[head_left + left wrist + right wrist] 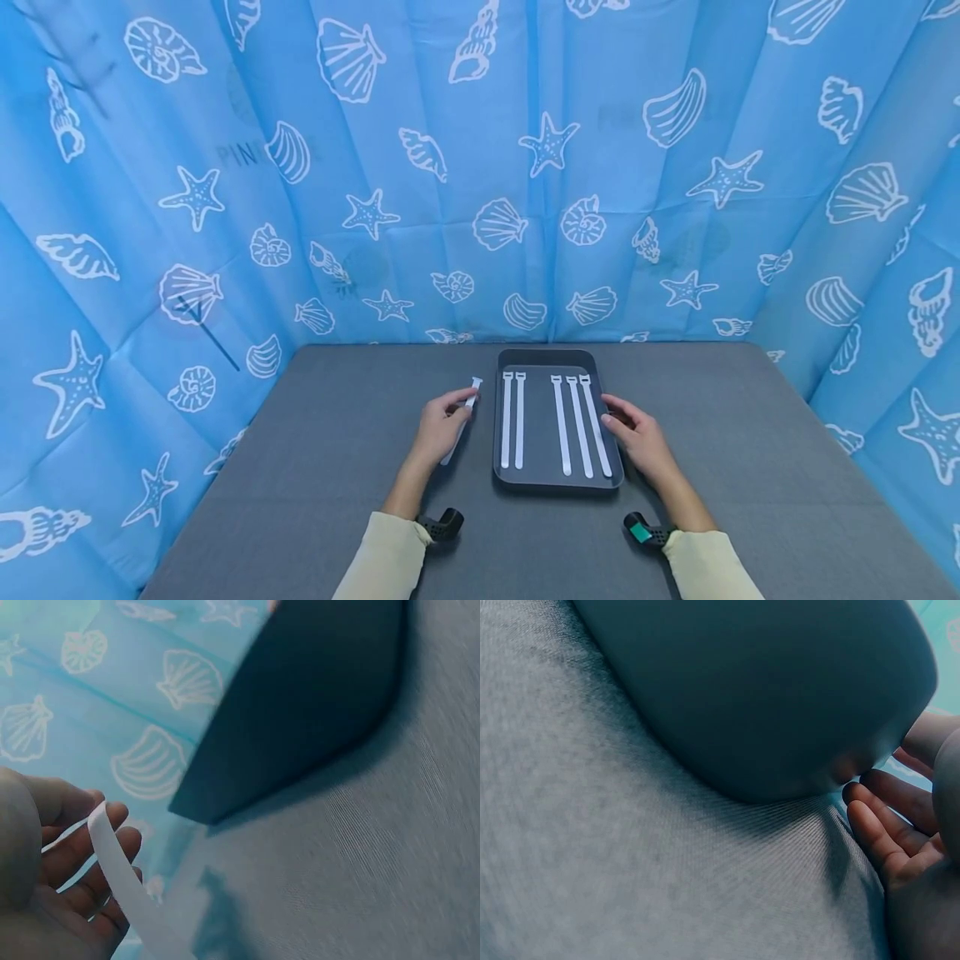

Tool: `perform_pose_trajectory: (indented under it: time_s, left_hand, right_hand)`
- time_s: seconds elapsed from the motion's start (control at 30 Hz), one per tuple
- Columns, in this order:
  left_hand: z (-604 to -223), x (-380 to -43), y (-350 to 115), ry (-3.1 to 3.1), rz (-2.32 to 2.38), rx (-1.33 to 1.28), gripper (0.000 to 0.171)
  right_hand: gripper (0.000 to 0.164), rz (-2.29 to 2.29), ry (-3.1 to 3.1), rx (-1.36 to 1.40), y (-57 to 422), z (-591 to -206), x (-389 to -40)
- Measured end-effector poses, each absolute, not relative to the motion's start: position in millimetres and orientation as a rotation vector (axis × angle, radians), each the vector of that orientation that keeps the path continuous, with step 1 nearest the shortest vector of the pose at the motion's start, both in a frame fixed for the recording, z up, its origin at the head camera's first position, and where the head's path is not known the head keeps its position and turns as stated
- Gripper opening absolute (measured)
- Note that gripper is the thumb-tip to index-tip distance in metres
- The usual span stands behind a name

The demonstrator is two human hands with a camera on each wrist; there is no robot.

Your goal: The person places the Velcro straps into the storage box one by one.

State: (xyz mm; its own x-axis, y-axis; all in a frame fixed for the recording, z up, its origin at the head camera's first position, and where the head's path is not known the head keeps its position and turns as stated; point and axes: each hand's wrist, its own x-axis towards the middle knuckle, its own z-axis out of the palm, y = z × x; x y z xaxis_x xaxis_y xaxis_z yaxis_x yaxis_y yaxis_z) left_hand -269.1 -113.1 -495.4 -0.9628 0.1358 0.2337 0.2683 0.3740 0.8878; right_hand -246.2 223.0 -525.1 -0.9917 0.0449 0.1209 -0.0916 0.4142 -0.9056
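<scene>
My left hand (441, 427) pinches a white cable strap (471, 400) between thumb and fingers, left of the dark grey tray (543, 481). The strap's slotted head points up and its tail hangs down beneath the hand. In the left wrist view the strap (120, 877) runs down from the fingertips. Inside the tray lie two white straps (519, 421) on the left and three more white straps (581, 429) on the right. With relaxed fingers, my right hand (637, 435) rests at the tray's right side, its fingertips (855, 793) right against the outer wall.
A grey cloth-covered table (330, 467) spreads around the tray. Behind it and along both sides hangs a blue curtain (465, 175) with white shell prints. Each wrist wears a black band, the right wristband (647, 531) with a green patch.
</scene>
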Motion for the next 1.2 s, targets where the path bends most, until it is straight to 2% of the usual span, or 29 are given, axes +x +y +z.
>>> perform_pose_trajectory:
  time_s: [0.47,0.87,1.2]
  left_hand:
    - [-462.7,-258.3,-98.3,-2.465,-1.574,-0.467,0.034]
    - [-426.6,-245.6,-79.1,-2.339,-1.636,-0.675,0.038]
    - [-418.5,-242.8,-54.8,-2.376,-1.663,-0.729,0.039]
  right_hand:
    - [0.045,1.652,-2.515,0.044,223.4,-525.3,-244.5]
    - [0.044,1.644,-2.516,0.047,224.0,-525.0,-245.4]
    - [0.045,1.644,-2.525,0.037,224.3,-524.5,-245.1]
